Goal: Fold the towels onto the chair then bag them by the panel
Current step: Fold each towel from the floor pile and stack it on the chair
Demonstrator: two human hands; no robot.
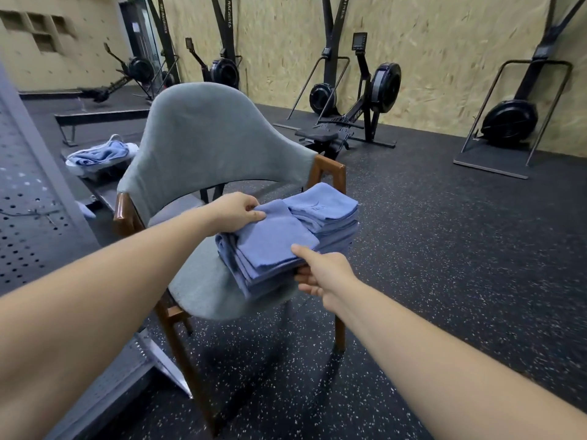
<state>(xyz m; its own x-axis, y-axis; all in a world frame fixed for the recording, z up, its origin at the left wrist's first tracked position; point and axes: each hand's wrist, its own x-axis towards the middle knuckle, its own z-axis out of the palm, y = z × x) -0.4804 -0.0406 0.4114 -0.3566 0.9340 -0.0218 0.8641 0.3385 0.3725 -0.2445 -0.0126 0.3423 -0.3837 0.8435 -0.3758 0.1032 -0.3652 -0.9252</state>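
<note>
My left hand [235, 211] pinched the top towel's [274, 238] far edge while my right hand [322, 275] gripped the near corner of the folded blue towels [332, 217] stacked at the chair seat's [203, 282] right edge.

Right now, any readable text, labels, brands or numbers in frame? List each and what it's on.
None reads cleanly.
White lettering on the black uprights: too blurred to read.
White letters on the rower rail: cut off, unreadable.
Small mark on the rear folded towel: too small.
Monitor: nothing legible.
Paper on the door: too blurred.
</note>
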